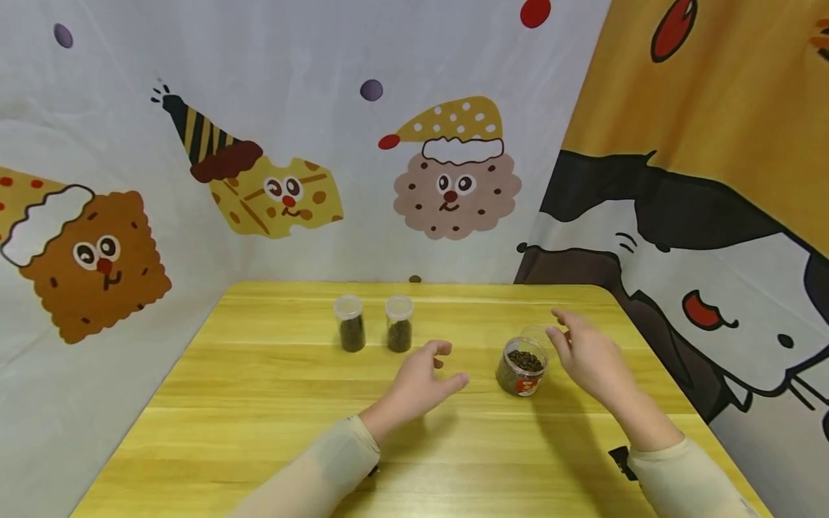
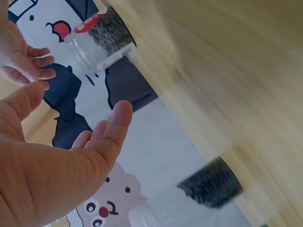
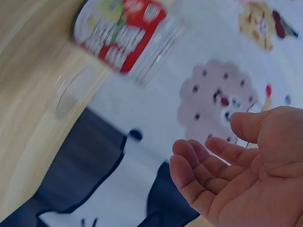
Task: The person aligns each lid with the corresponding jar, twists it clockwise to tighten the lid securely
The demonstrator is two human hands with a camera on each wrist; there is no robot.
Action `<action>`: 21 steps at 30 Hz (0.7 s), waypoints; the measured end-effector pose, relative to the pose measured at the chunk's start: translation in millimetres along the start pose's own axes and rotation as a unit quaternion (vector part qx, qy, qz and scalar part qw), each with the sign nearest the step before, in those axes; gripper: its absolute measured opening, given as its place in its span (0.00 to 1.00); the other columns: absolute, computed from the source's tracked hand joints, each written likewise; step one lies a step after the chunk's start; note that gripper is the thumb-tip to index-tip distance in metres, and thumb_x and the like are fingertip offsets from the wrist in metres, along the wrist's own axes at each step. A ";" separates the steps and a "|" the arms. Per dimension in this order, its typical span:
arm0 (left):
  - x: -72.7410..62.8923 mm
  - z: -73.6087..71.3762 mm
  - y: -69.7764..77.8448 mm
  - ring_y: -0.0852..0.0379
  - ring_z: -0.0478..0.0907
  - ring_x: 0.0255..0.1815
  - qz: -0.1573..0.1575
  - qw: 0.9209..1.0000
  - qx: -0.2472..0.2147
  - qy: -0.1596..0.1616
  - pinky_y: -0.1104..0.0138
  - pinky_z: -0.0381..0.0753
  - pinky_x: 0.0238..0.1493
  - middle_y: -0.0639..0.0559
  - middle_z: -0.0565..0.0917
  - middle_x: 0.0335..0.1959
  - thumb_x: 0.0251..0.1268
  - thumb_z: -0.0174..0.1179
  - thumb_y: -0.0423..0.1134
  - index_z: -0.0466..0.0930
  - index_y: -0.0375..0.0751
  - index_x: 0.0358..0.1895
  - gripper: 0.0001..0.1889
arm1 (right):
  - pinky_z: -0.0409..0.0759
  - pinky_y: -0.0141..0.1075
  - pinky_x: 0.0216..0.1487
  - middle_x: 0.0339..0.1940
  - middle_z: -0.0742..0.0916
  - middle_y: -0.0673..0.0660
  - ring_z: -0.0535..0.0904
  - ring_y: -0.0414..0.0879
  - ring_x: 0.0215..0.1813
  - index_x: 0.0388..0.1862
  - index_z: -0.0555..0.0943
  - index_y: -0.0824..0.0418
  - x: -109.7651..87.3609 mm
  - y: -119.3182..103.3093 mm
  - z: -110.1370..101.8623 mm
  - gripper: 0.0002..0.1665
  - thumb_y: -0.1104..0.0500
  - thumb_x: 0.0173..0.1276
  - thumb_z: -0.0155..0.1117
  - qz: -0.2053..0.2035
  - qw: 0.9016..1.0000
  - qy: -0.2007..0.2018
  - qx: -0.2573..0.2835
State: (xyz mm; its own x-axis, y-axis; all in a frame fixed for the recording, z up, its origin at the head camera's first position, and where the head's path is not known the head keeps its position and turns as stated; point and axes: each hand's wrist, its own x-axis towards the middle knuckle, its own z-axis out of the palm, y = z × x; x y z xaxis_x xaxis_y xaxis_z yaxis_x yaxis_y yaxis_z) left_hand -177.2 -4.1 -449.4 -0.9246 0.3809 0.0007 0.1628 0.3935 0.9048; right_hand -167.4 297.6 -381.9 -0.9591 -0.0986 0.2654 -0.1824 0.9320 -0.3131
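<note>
Both hands are up over the yellow wooden table (image 1: 259, 403), and neither one is holding anything. The left hand (image 1: 421, 385) hovers near the middle of the table, fingers loosely curled, thumb pointing right toward the open jar (image 1: 522, 371). The left wrist view confirms it: palm bare, fingers relaxed, nothing in the grasp.

The right hand (image 1: 586, 356) sits just to the right of that jar, fingers spread and gently bent, palm turned toward it. The right wrist view shows the same, an empty, relaxed palm with the jar's red and white label blurred beside it.

The jar itself stands upright on the table between the two hands, closer to the right one, with no lid on it and dark brown pellets filling it. A clear lid (image 1: 536, 332) lies on the table just behind the jar, near the right hand's fingertips; whether the fingers touch it cannot be told.

Further back, left of centre, two small clear vials (image 1: 375, 323) stand side by side, each capped and partly filled with the same dark pellets. A cartoon-printed cloth (image 1: 414, 144) hangs behind the table.
</note>
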 end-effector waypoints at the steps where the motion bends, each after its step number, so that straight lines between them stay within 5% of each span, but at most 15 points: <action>1: 1.2 2.9 1.8 0.40 0.77 0.70 -0.002 1.000 -0.001 -0.004 0.54 0.88 0.55 0.44 0.77 0.74 0.72 0.70 0.53 0.70 0.40 0.77 0.37 | 0.85 0.63 0.48 0.65 0.84 0.75 0.87 0.69 0.54 0.77 0.72 0.71 1.0 6.1 -2.6 0.32 0.49 0.88 0.51 0.011 1.000 -0.007 0.001; 11: 17.2 37.1 9.2 0.43 0.77 0.73 -0.002 0.999 0.026 -0.024 0.52 0.84 0.68 0.44 0.77 0.76 0.61 0.79 0.55 0.69 0.39 0.78 0.47 | 0.84 0.61 0.46 0.66 0.81 0.81 0.86 0.70 0.49 0.76 0.70 0.75 14.3 58.3 -1.8 0.31 0.53 0.88 0.52 0.039 0.998 -0.042 -0.002; 21: 30.3 64.8 10.1 0.42 0.79 0.70 -0.004 0.998 0.052 -0.025 0.53 0.83 0.69 0.44 0.74 0.79 0.51 0.85 0.55 0.63 0.40 0.82 0.57 | 0.84 0.65 0.55 0.68 0.80 0.80 0.83 0.74 0.61 0.78 0.70 0.72 23.7 84.4 24.9 0.37 0.49 0.83 0.62 0.033 0.994 -0.103 -0.006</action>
State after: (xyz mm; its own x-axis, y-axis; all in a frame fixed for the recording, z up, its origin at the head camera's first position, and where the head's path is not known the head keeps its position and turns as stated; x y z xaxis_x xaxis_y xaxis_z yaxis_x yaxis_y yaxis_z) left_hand -181.2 65.6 -467.7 -0.9077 0.4186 -0.0294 0.1935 0.4796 0.8559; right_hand -210.9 365.2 -424.7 -0.9931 -0.1054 0.0521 -0.1165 0.9426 -0.3130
